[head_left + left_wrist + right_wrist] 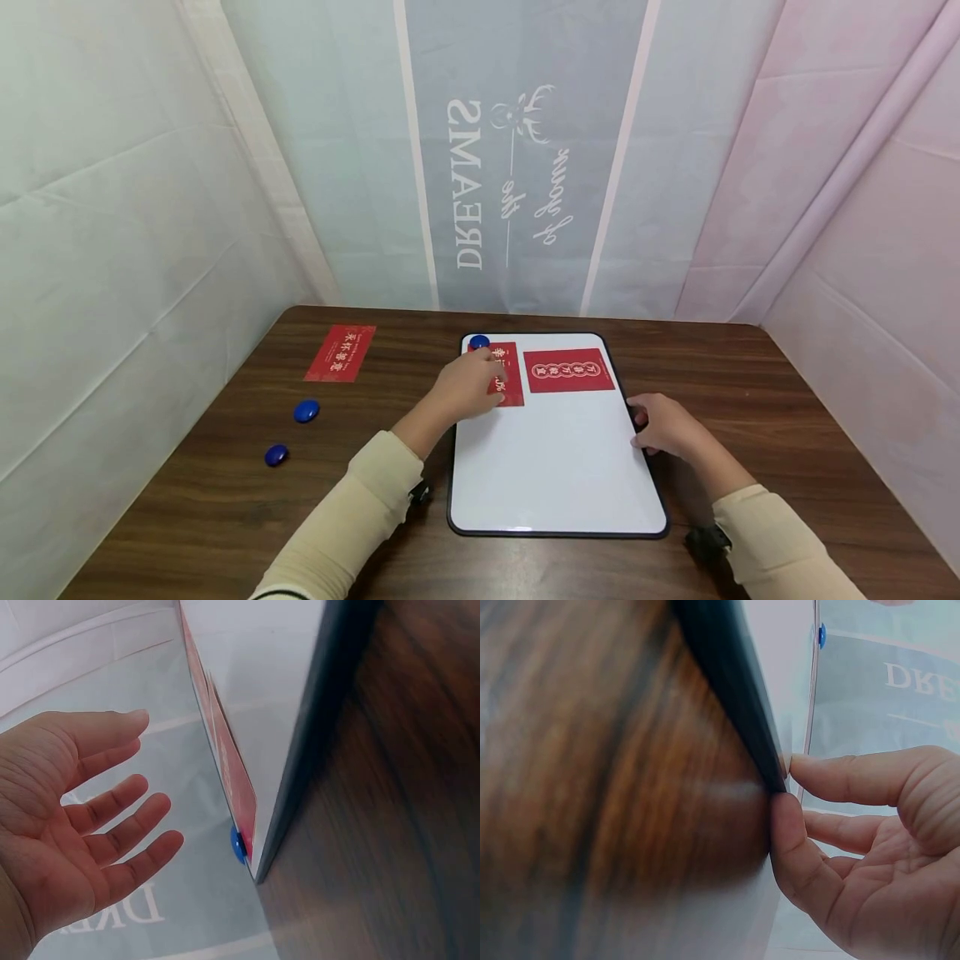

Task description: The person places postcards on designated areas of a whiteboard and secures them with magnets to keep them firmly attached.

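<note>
A whiteboard [555, 467] with a black frame lies on the table. Near its far left corner a red card [512, 367] lies under a blue round magnet [479, 342]. My left hand [468, 385] hovers over this card, fingers loosely bent and apart; in the left wrist view the hand [82, 825] holds nothing. A second red card [568, 370] lies sideways on the board's far right. At the board's right edge, my right hand [667, 427] pinches the frame between thumb and index finger, as the right wrist view shows the hand [877, 847] doing.
Left of the board, a third red card [341, 353] lies on the brown wooden table [375, 383]. Two more blue magnets, a farther magnet [306, 411] and a nearer magnet [276, 455], sit below it. Fabric curtains [525, 167] stand behind and at both sides.
</note>
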Available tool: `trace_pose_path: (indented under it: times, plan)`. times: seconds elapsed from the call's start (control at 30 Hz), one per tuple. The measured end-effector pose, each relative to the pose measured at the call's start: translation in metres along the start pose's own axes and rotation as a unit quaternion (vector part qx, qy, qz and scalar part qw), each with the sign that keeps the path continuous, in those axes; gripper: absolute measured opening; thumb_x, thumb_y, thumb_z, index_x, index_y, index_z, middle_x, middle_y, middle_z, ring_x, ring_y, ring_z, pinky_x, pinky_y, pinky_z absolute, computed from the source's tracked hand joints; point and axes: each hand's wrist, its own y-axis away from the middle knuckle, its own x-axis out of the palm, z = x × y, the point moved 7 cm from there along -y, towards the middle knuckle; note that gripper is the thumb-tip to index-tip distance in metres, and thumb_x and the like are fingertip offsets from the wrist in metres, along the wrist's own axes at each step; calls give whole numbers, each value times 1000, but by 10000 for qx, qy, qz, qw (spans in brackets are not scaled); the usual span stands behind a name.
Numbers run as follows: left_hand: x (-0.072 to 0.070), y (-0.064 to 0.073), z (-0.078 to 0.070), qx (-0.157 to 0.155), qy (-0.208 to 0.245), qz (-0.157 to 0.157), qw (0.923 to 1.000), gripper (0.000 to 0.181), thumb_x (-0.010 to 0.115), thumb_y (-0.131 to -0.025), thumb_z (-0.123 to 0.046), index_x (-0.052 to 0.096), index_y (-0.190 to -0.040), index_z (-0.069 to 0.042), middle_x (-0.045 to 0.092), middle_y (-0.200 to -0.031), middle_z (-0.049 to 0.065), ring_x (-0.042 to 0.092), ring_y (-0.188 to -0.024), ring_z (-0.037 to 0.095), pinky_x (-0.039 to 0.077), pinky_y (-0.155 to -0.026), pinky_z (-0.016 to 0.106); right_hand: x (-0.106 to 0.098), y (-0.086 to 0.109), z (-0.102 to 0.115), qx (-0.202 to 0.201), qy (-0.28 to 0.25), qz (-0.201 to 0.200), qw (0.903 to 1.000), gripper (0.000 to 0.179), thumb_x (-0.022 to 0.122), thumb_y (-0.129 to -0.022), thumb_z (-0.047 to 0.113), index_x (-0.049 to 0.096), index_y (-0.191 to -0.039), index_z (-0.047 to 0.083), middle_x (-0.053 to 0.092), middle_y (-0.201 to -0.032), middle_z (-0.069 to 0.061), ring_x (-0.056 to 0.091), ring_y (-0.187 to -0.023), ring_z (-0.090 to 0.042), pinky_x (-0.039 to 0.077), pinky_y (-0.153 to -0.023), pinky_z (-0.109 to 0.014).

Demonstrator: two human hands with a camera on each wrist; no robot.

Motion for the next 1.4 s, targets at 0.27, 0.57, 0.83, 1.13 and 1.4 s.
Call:
trace_pose_path:
  times: [0.27,0.57,0.83,1.13,1.4]
  plan:
    - [-10,18,11,-15,37,-287,9996,47,81,-79,-32,69,-121,-16,60,-116,6,57,-109,21,57,-80,38,0,1,1,-34,-35,-26,10000,69,79,-77,-2,43,-134,-16,56,-98,-21,58,-65,-21,57,-63,-36]
    - [-19,38,33,54,96,-607,9981,46,83,-77,-28,70,-118,-16,60,-109,5,59,-101,18,56,-79,34,2,0,2,-83,-82,-43,9999,69,79,-76,-3,43,-133,-17,56,-98,-21,59,-65,-21,58,-63,-36]
    - [-31,51,48,-53,220,-636,9977,42,84,-76,-26,71,-114,-15,60,-108,4,60,-100,18,56,-82,37,0,0,1,-30,-12,-38,10000,68,79,-77,-3,43,-133,-17,57,-99,-23,59,-64,-21,57,-63,-36]
    - [-38,67,69,-244,221,-561,9979,42,85,-76,-24,70,-114,-12,62,-107,6,62,-100,21,54,-86,40,3,-3,-1,-30,-76,3,10000,68,79,-77,-3,43,-134,-17,57,-100,-24,59,-64,-21,57,-62,-36]
    - [-40,82,85,-254,39,-597,9979,42,84,-77,-25,70,-114,-10,62,-106,7,61,-96,22,54,-84,40,1,-1,0,-14,-28,21,10000,70,79,-76,-3,43,-134,-17,57,-98,-22,58,-64,-21,57,-62,-36]
